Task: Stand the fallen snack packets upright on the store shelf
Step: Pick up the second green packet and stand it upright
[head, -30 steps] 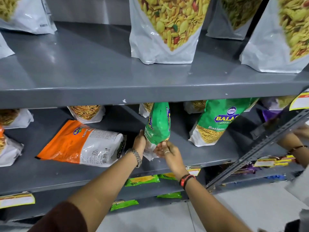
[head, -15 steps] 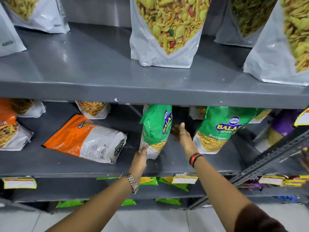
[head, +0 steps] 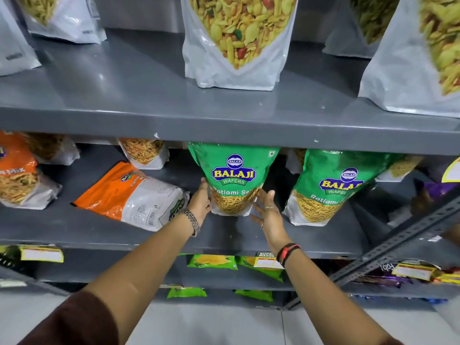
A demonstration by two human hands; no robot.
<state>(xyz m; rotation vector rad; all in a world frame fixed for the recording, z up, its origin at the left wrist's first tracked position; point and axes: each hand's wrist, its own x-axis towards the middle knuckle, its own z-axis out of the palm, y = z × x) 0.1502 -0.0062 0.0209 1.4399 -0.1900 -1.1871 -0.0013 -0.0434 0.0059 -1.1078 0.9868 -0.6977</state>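
Shelves of grey metal fill the view, and both my bare arms reach up to the middle shelf. A green packet stands upright there with its printed front facing me and its top hidden behind the edge of the shelf above. My left hand lies flat against the packet's lower left edge, fingers straight, touching it but not curled around it. My right hand is spread open just beside the lower right corner, fingers splayed; I cannot tell whether the fingertips touch the bag. Neither hand grips anything. A metal watch sits on my left wrist and a red and black band on my right.

To the right, a second green packet stands leaning a little to the left. To the left, an orange packet lies flat on its back on the same shelf, well apart from my hands. Another orange bag stands at the far left edge. On the top shelf, large white pouches stand upright. Yellow price tags hang along the shelf fronts below.
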